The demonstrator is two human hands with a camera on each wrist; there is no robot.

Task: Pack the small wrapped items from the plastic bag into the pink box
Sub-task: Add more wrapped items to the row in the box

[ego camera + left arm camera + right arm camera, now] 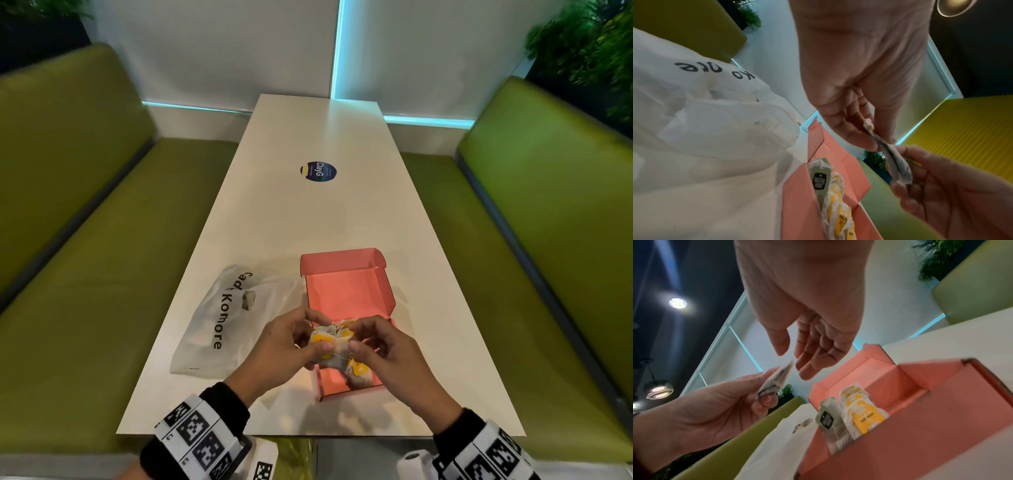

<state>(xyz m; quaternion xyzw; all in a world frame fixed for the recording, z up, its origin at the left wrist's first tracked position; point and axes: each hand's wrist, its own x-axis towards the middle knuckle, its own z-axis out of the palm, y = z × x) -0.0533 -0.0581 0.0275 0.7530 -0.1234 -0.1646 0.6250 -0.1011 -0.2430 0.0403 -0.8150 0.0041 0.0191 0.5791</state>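
Hands meet low in the centre of the head view: the left hand (286,339) grips a bunch of white-and-yellow wrapped packets (325,342) over the near end of the open pink box (349,294), probably so drops land inside. The right hand (383,346) reaches for them; its grip is unclear from here. Left of the box lies the printed plastic bag (219,318) on the white table (308,212).

Left wrist view: the thumb and fingers (855,139) pinch 1 crumpled packet (894,159) at mid-right; the right hand's fingers (906,191) touch its lower end.

Right wrist view: the right hand's fingers (818,356) hang relaxed and uncurled just beside the packet, holding nothing, while more packets (859,412) stand on edge in the box, likely to save room.
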